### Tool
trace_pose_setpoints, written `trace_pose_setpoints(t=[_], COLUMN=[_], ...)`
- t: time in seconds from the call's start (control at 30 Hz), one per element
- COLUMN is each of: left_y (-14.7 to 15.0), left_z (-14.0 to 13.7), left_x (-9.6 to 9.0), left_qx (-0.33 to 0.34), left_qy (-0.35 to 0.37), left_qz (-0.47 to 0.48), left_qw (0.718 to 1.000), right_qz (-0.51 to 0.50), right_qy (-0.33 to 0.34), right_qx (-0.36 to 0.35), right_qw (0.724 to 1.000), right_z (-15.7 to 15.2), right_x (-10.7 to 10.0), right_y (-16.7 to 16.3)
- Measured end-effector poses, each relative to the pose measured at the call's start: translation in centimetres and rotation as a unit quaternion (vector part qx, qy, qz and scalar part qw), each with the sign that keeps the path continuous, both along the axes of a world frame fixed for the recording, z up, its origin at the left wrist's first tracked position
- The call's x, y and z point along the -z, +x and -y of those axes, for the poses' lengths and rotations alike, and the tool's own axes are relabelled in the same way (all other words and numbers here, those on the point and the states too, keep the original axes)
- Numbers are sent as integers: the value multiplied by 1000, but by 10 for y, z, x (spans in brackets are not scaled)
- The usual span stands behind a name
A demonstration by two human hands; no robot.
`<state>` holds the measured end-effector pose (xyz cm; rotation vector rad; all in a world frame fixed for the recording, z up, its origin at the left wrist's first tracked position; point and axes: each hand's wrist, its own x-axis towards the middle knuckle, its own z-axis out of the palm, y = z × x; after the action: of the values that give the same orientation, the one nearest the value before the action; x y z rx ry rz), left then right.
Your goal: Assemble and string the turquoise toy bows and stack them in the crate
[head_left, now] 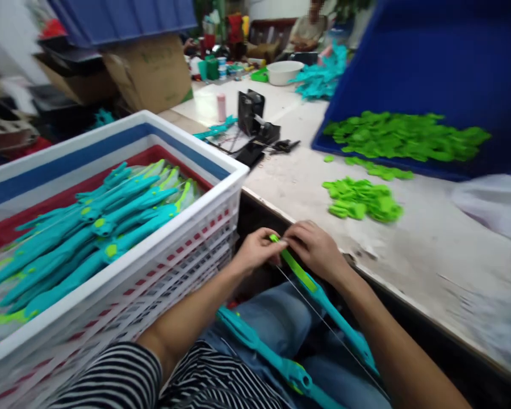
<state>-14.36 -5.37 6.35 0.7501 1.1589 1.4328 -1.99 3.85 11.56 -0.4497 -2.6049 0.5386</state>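
A teal toy bow (343,322) with a lime-green strip (300,271) near its end slants across my lap, a thin pale string (319,315) running beside it. My left hand (255,251) is closed in a pinch at the bow's green tip. Right against it, my right hand (314,247) also pinches the tip, fingers bent around the end; the exact contact is partly hidden. Over my thighs lies another teal piece (276,359) with a holed middle, perhaps the same bow or a second one.
At my left stands a white crate (234,187) holding several teal bows (97,224). On the table (289,187) are a pile of lime-green pieces (364,199), a blue bin (413,68) of more, a black device (251,113) and teal parts (323,74). A person (309,34) sits far back.
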Motion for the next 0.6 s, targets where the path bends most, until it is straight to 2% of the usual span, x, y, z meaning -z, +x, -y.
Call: trace_pose_setpoints(t=[0.07, 0.13, 0.17, 0.23, 0.27, 0.3, 0.33, 0.4, 0.43, 0.5, 0.53, 0.6], left_y=[-1, -1, 1, 5, 8, 9, 10, 8, 5, -3, -7, -13], left_z=[-2, -3, -3, -5, -8, -12, -17, -28, -33, -35, -33, -25], left_x=[-2, -5, -7, -10, -11, -11, -10, -9, -9, -13, -17, -27], left_qx=[-28, -91, -112, -104, -83, -60, -41, -25, -29, -45, -52, -62], left_qy=[-14, 1, 23, 79, 98, 102, 91, 34, 1, -58, -78, -80], left_qz=[-129, -258, -294, -308, -299, -283, -258, -167, -113, -57, -76, -199], left_qw=[991, 962, 949, 942, 946, 952, 961, 985, 993, 996, 993, 975], right_qz=[-17, -62, -94, -155, -179, -196, -210, -233, -250, -256, -257, -261], right_qy=[12, 26, 37, 60, 61, 53, 41, 20, 22, 11, 0, -32], right_qx=[11, 103, 182, 354, 408, 428, 409, 308, 265, 220, 215, 216], right_qw=[1000, 992, 978, 920, 893, 881, 887, 922, 931, 941, 942, 940], right_z=[-15, -39, -52, -68, -68, -63, -52, -18, 0, 32, 43, 53], right_x=[3, 3, 2, -2, -3, -3, -2, 7, 14, 31, 39, 53], right_y=[5, 12, 15, 19, 18, 15, 11, 1, -4, -13, -16, -18])
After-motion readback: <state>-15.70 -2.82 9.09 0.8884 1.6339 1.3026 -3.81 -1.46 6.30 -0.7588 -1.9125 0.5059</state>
